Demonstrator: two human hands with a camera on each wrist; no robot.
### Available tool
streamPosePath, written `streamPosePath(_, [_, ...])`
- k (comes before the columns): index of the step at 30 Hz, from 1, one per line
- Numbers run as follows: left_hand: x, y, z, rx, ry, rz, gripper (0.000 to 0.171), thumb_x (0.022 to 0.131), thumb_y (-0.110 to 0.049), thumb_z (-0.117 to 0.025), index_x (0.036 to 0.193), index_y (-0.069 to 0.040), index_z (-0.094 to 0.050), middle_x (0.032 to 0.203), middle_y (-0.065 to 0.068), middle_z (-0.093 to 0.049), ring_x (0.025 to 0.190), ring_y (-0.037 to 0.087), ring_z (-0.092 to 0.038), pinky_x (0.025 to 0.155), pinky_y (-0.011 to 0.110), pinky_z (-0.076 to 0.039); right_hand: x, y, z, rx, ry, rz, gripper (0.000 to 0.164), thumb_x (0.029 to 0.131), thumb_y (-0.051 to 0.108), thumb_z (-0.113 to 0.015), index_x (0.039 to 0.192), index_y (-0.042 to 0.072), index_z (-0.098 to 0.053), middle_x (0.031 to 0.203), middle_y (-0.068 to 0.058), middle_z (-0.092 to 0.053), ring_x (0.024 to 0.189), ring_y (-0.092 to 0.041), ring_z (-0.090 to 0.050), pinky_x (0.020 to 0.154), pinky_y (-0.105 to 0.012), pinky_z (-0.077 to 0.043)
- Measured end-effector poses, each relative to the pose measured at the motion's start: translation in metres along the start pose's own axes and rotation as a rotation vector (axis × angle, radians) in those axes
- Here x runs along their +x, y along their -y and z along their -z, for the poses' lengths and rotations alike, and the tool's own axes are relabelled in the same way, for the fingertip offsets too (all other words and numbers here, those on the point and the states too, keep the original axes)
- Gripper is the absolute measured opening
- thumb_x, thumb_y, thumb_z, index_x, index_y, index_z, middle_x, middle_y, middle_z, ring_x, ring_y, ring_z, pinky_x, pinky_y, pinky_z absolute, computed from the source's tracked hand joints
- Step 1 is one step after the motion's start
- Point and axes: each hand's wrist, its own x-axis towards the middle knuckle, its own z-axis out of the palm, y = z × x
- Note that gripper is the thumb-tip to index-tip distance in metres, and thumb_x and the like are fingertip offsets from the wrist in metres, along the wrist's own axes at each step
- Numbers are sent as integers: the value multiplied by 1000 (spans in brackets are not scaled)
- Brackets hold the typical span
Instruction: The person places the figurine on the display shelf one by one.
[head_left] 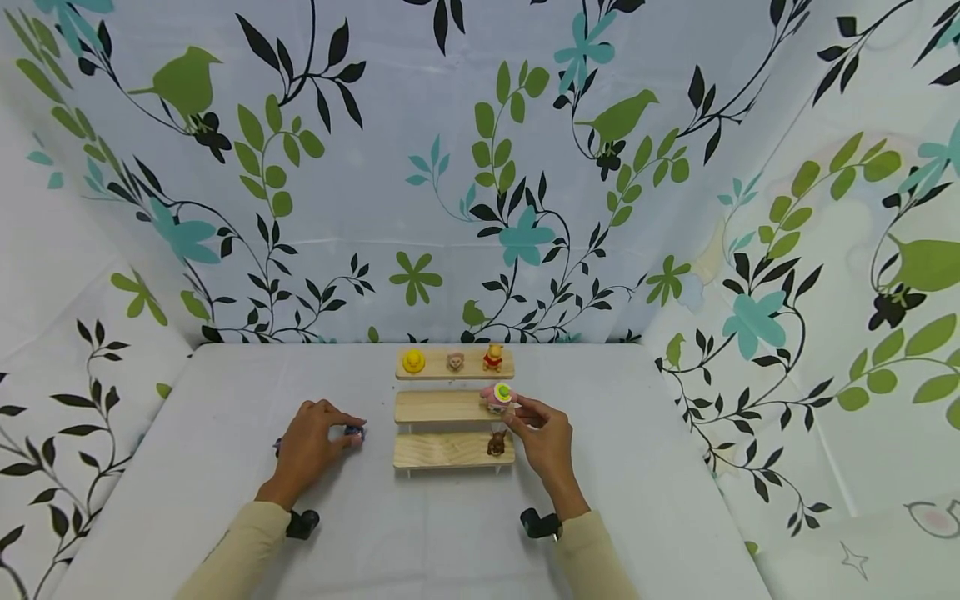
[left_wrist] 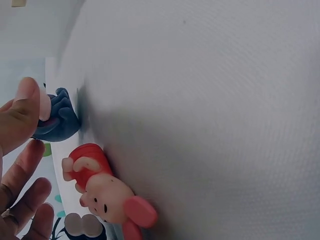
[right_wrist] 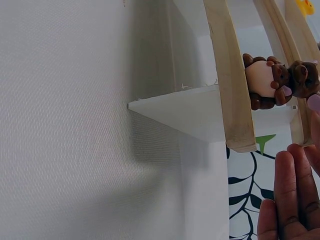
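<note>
My left hand point(head_left: 306, 443) pinches a small blue figurine point(left_wrist: 62, 119) between thumb and fingers, low over the white table. Beside it in the left wrist view is a pink piglet figurine point(left_wrist: 107, 192) in red, and below that a dark blue thing point(left_wrist: 85, 229), cut off by the frame. My right hand point(head_left: 546, 440) holds a pink figurine point(head_left: 492, 398) with a round green-and-yellow piece by its fingertips, at the right end of the middle wooden tier point(head_left: 438, 406). On the front tier point(head_left: 442, 452) sits a brown animal figurine point(right_wrist: 261, 82), just below that hand.
The back tier point(head_left: 431, 372) carries a round yellow figurine point(head_left: 413, 361), a small brownish one point(head_left: 455, 361) and a yellow bear in red point(head_left: 492, 358). White supports point(right_wrist: 185, 110) hold up the tiers. Patterned cloth point(head_left: 450, 208) hangs behind the table point(head_left: 427, 533).
</note>
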Motion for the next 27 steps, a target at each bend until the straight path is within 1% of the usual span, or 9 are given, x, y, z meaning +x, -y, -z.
streamPosePath(3, [0,0,0,-9,8,-1,31,81,-22,-94,111,-21,-86,101,5,-74,99,26,-58,85,45,-51,0,1,0,5,2,0,36,89,24,-87,124,19,-80,102,-2,-79,97,-16,-73,93,-35,-60])
streamPosePath(6, [1,-1,1,-37,23,8,35,84,-23,-92,118,-16,-83,105,7,-77,102,29,-60,91,50,-53,0,2,0,10,5,2,37,89,23,-87,124,19,-80,102,-2,-79,97,-16,-73,94,-37,-60])
streamPosePath(10, [3,-4,3,-83,40,47,37,87,-23,-90,120,-11,-81,111,9,-79,109,32,-62,97,56,-53,0,1,1,4,5,13,36,89,24,-87,124,18,-80,102,-3,-79,97,-16,-73,93,-35,-59])
streamPosePath(13, [3,-6,4,-109,62,78,33,88,-22,-89,119,-12,-81,113,8,-80,112,33,-61,101,57,-51,0,1,0,-2,1,11,36,89,25,-87,124,18,-80,102,-3,-80,97,-15,-73,93,-33,-58])
streamPosePath(17, [4,-7,4,-121,88,96,31,88,-21,-89,117,-15,-81,114,6,-81,111,33,-61,99,59,-49,0,1,0,-3,4,-2,36,89,25,-87,125,19,-80,103,-2,-80,97,-15,-73,92,-30,-58])
streamPosePath(20, [4,-7,3,-119,89,102,31,87,-21,-89,116,-16,-82,113,6,-81,111,33,-61,98,59,-50,1,1,0,0,9,-4,37,89,25,-87,125,19,-80,104,-3,-80,97,-15,-73,91,-29,-58])
streamPosePath(27, [4,-6,2,-122,76,130,30,85,-22,-91,114,-17,-83,114,7,-80,113,34,-61,99,60,-49,1,1,0,0,6,5,37,88,24,-88,124,17,-81,103,-4,-80,96,-15,-73,90,-26,-58])
